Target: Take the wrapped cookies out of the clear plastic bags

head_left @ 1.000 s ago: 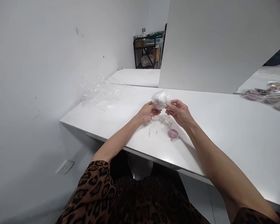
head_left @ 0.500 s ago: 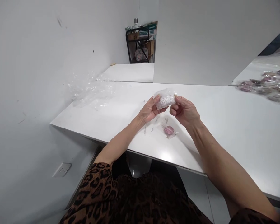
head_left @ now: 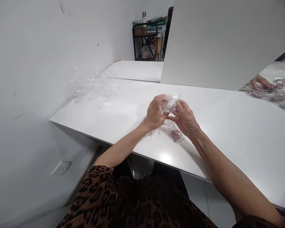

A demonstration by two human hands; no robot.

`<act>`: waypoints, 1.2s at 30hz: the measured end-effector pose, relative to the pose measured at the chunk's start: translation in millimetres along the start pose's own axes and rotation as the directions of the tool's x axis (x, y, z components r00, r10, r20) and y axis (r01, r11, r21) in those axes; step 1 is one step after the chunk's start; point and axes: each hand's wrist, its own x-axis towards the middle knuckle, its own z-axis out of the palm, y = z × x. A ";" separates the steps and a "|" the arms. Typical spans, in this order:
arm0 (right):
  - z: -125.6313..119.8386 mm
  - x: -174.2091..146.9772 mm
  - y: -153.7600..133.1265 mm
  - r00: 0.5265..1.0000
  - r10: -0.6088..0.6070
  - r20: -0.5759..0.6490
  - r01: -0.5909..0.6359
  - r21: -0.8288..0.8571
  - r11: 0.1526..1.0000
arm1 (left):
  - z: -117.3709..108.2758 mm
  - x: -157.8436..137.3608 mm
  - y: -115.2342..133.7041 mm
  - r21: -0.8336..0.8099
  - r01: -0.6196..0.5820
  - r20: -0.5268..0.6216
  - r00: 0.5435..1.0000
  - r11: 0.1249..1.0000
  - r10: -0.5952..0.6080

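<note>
A bundle of clear bubble wrap (head_left: 171,102) is held up just above the white table (head_left: 123,120). My left hand (head_left: 156,112) is closed round its left side, back of the hand toward me. At its right edge, the fingers and thumb of my right hand (head_left: 185,116) grip the wrap. What lies inside the bundle cannot be made out. Below the hands, a small round pinkish piece in a clear wrapper (head_left: 176,135) rests on the table, with small grey flecks to its left.
Crumpled clear plastic (head_left: 95,87) lies against the left wall. An upright white panel (head_left: 218,47) stands along the table's back edge. Beyond it, another person's hand (head_left: 261,81) touches wrapped round pieces (head_left: 282,91). A black shelf (head_left: 144,41) with boxes stands behind.
My left hand has rolled over the bundle, its back now facing me. My right fingers have shifted onto the wrap's edge. Another person's hand has appeared at the right.
</note>
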 end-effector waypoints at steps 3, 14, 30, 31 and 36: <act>-2.2 0.9 -3.8 1.000 0.004 -0.006 -0.003 0.060 0.998 | -1.7 -1.0 -4.0 0.045 -0.202 0.113 0.974 0.978 0.195; -5.8 2.7 -1.9 1.000 0.025 -0.011 -0.021 0.269 0.963 | -11.9 8.5 12.6 -0.125 -0.066 -0.009 0.998 0.990 0.065; -11.8 9.3 5.9 0.998 0.061 0.007 -0.057 0.487 0.872 | -17.7 14.2 10.7 -0.249 0.182 -0.209 0.949 0.951 -0.236; -11.5 9.2 6.0 0.998 0.064 0.009 -0.060 0.481 0.875 | -19.9 14.7 11.2 -0.231 0.181 -0.230 0.945 0.956 -0.234; -9.9 7.1 2.6 1.000 0.015 -0.018 -0.007 0.374 0.927 | -25.9 12.3 19.3 0.040 -0.004 -0.113 0.994 0.999 0.009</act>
